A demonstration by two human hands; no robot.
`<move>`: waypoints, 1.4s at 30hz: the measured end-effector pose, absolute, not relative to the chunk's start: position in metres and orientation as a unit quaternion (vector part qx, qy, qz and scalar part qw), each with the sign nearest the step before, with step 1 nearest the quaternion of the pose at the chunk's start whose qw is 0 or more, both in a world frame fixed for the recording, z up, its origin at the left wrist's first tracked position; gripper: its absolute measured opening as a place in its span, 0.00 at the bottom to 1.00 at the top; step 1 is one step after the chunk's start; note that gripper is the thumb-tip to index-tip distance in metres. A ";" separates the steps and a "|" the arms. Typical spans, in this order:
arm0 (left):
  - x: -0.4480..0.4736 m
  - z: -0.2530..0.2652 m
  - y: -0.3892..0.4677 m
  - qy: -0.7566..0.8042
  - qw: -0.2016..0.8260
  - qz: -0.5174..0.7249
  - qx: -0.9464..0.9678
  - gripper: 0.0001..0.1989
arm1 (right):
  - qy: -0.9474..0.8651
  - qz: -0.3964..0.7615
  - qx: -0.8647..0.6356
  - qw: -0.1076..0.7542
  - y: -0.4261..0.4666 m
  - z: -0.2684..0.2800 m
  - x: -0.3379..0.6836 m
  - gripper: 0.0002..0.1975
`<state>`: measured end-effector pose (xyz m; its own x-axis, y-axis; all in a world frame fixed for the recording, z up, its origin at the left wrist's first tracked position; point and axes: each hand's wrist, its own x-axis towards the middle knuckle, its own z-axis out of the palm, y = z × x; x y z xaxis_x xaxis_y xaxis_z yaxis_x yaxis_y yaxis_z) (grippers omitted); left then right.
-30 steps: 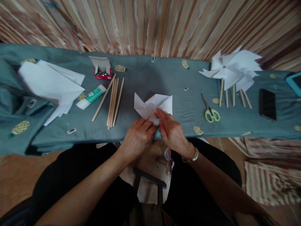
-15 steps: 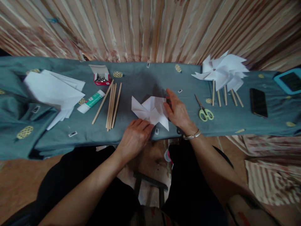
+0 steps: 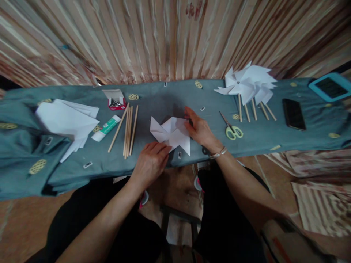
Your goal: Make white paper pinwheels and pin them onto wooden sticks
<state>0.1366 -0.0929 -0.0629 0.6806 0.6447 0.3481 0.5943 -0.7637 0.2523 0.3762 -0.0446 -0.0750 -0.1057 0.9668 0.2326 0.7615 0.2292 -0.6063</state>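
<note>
A folded white paper pinwheel [image 3: 173, 133] lies on the cloth-covered table in front of me, its blades raised and its middle pressed inward. My left hand [image 3: 151, 160] is at its near left edge, fingers together and closed on the paper; the fingertips are partly hidden. At the right edge rests my right hand [image 3: 201, 128], a bracelet on its wrist. Its thumb touches the paper while the index finger stretches away from it, apart from the thumb. Wooden sticks [image 3: 127, 132] lie to the left of the pinwheel. Green-handled scissors [image 3: 233, 132] are right of my right hand.
Further left are a glue tube [image 3: 106, 128], an open red box [image 3: 116, 103] of small metal pieces and stacked white paper [image 3: 68, 118]. Several finished pinwheels on sticks [image 3: 251, 82] overlap at the back right, near a phone [image 3: 294, 114] and a blue-framed tablet [image 3: 330, 87].
The camera view has tilted and shifted a little, so the table sits differently in the picture. Both hands keep nearly the same place on the pinwheel.
</note>
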 end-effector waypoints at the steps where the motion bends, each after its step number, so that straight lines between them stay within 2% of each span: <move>1: 0.135 -0.063 -0.092 0.342 0.059 0.209 0.914 0.11 | -0.720 0.171 -0.602 0.300 -0.045 -0.073 0.376 0.30; 9: 0.119 -0.060 -0.083 0.364 0.044 0.221 0.904 0.11 | -0.682 0.202 -0.643 0.284 -0.058 -0.062 0.382 0.31; 19: 0.113 -0.060 -0.074 0.387 0.043 0.230 0.892 0.12 | -0.646 0.264 -0.645 0.311 -0.069 -0.064 0.379 0.35; 24: 0.123 -0.058 -0.087 0.361 0.052 0.251 0.897 0.09 | -0.646 0.247 -0.645 0.324 -0.083 -0.067 0.376 0.34; 30: 0.140 -0.060 -0.103 0.316 0.080 0.206 0.923 0.10 | -0.627 0.235 -0.669 0.323 -0.104 -0.066 0.374 0.33; 42: 0.146 -0.063 -0.106 0.299 0.071 0.199 0.930 0.06 | -0.621 0.249 -0.666 0.329 -0.124 -0.063 0.379 0.32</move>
<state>0.1459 -0.1061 -0.0628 0.7414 0.5855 0.3278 0.5288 -0.8106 0.2516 0.3792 -0.1243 -0.0629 0.1038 0.9916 0.0772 0.6632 -0.0112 -0.7483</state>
